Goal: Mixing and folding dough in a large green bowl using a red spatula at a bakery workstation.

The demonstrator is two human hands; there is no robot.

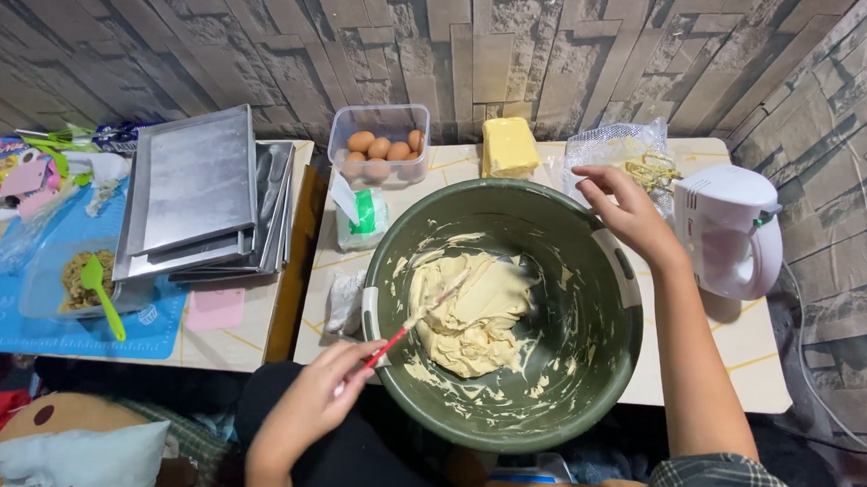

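Observation:
A large dark green bowl (583, 374) sits on a low table, holding a mound of pale yellow dough (469, 312). My left hand (318, 398) grips the red handle of a spatula (414, 320) at the bowl's near-left rim, with the blade pushed into the dough. My right hand (627, 207) rests over the bowl's far-right rim with its fingers apart, holding nothing.
Behind the bowl stand a clear tub of brown eggs (379, 146), a yellow butter block (509, 145) and a clear plastic bag (614, 149). A white hand mixer (732, 230) lies at the right. Stacked metal baking trays (200, 197) and a green spatula (100, 294) are at the left.

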